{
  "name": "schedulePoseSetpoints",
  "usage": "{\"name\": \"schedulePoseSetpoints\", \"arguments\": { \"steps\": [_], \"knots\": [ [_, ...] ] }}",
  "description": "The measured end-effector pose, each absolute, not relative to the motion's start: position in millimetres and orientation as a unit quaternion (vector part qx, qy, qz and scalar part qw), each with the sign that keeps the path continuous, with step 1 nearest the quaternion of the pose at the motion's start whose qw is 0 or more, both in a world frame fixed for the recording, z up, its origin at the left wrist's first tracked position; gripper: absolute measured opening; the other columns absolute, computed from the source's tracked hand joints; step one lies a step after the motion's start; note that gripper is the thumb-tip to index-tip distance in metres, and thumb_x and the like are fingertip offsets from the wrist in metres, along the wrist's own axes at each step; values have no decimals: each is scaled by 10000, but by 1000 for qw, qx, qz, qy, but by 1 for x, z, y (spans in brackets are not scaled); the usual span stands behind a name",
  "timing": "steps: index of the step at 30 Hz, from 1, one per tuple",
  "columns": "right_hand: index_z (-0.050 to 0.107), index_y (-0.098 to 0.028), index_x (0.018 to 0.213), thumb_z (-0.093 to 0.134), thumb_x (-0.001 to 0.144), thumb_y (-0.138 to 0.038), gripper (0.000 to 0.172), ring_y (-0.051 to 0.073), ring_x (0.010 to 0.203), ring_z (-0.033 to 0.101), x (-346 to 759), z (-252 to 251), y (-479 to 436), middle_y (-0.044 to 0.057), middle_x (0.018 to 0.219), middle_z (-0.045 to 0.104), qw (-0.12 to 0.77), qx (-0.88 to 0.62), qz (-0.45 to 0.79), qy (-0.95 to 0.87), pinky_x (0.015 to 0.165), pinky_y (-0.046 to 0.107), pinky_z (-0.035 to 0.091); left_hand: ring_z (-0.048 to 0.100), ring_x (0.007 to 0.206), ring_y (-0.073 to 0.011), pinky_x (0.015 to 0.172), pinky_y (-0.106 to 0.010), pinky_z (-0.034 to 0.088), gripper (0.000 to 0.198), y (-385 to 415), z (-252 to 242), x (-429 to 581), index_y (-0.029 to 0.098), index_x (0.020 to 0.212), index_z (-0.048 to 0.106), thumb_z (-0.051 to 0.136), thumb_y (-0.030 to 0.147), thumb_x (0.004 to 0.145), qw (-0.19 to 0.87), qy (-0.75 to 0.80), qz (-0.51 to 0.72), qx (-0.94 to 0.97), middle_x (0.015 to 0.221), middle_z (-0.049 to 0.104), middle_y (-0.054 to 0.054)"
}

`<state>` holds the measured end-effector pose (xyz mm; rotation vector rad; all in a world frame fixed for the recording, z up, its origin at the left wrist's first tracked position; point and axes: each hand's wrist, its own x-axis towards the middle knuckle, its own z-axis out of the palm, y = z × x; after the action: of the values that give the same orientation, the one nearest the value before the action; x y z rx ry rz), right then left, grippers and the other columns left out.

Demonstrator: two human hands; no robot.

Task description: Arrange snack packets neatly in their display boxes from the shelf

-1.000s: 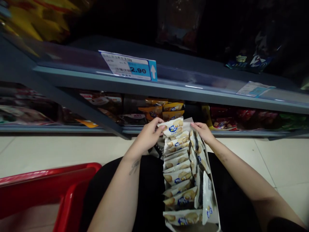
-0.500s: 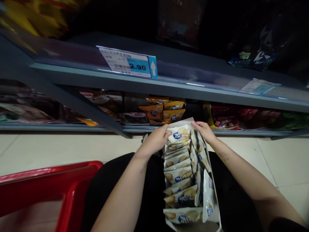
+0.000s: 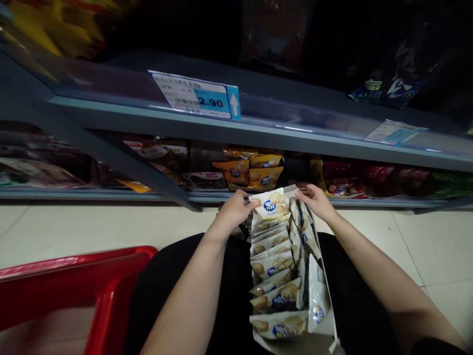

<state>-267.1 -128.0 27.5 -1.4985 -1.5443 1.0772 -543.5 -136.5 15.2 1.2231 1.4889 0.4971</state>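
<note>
A long white carton (image 3: pixel 330 315) filled with several white snack packets rests between my black-clad legs. My left hand (image 3: pixel 240 206) is at its far left corner, thumb and fingers closed on the front packet (image 3: pixel 271 204), which stands slightly raised. At the far right corner, my right hand (image 3: pixel 313 199) grips the carton's end wall between thumb and fingers. Most packets stand in a row on the left side, with others turned sideways along the right. The carton's bottom is hidden beneath them.
Ahead, a low shelf (image 3: pixel 207 129) holds yellow packets (image 3: pixel 265 176) and red packets (image 3: pixel 345 187). A price label (image 3: pixel 195 96) shows 2.90. A red basket (image 3: pixel 107 296) stands at the lower left on the tiled floor.
The far packet has shifted slightly left and tilted under my left hand. My right hand's fingers have spread a little at the carton's far corner, and the carton's near end has moved slightly.
</note>
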Motion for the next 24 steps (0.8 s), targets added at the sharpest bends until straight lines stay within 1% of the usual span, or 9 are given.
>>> {"name": "schedulePoseSetpoints", "arguments": {
  "steps": [2, 4, 6, 8, 12, 17, 19, 21, 24],
  "knots": [
    [621, -179, 1147, 713, 738, -490, 522, 201, 863, 673, -257, 42, -136, 97, 1030, 708, 287, -611, 346, -651, 762, 313, 532, 687, 715, -201, 586, -252, 509, 487, -138, 20, -554, 170, 1025, 541, 770, 395, 659, 573, 619, 173, 508, 821, 712, -60],
    [646, -171, 1084, 662, 785, -500, 445, 177, 638, 653, -249, 57, -145, 58, 791, 713, 167, -640, 312, -682, 605, 287, 510, 690, 687, -220, 567, -264, 520, 438, -139, 20, -559, 148, 894, 588, 801, 400, 605, 604, 614, 120, 493, 741, 707, -68],
    [667, -161, 939, 594, 832, -483, 347, 146, 448, 571, -245, 69, -151, 15, 568, 644, 72, -643, 353, -676, 476, 264, 448, 667, 564, -237, 498, -292, 509, 390, -139, 15, -556, 137, 754, 591, 784, 448, 616, 612, 623, 79, 480, 602, 667, -74],
    [651, -160, 836, 531, 861, -388, 259, 125, 373, 521, -245, 75, -153, -4, 486, 598, 36, -630, 404, -662, 417, 242, 404, 632, 471, -230, 444, -295, 485, 385, -138, 10, -549, 140, 708, 582, 742, 487, 665, 610, 631, 60, 475, 526, 629, -65],
    [618, -166, 765, 517, 774, -201, 107, 123, 365, 529, -247, 78, -151, -11, 478, 598, 21, -625, 411, -663, 400, 226, 405, 681, 578, -195, 512, -238, 517, 358, -138, 13, -547, 136, 850, 599, 738, 437, 713, 626, 615, 69, 474, 629, 684, -62],
    [569, -169, 740, 500, 745, -167, 69, 150, 421, 601, -234, 85, -152, 7, 502, 617, -31, -609, 438, -660, 421, 224, 458, 715, 819, -193, 649, -232, 555, 727, -143, 32, -574, 197, 1195, 497, 861, 312, 575, 686, 548, 94, 470, 941, 742, -78],
    [570, -164, 762, 484, 761, -171, 86, 149, 451, 618, -229, 90, -152, 11, 534, 627, -47, -586, 447, -674, 448, 221, 475, 716, 837, -196, 661, -230, 546, 643, -143, 34, -575, 178, 1138, 534, 841, 336, 596, 680, 536, 10, 499, 922, 743, -76],
    [566, -160, 783, 471, 778, -180, 97, 146, 469, 623, -226, 94, -153, 12, 560, 632, -57, -568, 453, -685, 465, 221, 484, 721, 807, -209, 651, -235, 536, 450, -144, 31, -566, 145, 982, 597, 797, 364, 644, 664, 524, -78, 528, 845, 744, -86],
    [564, -155, 815, 456, 795, -181, 113, 143, 479, 627, -225, 95, -152, 9, 568, 631, -54, -553, 461, -692, 476, 219, 488, 717, 714, -237, 605, -263, 520, 262, -146, 21, -544, 136, 766, 606, 700, 379, 735, 635, 521, -112, 560, 671, 720, -93]
  ]
}}
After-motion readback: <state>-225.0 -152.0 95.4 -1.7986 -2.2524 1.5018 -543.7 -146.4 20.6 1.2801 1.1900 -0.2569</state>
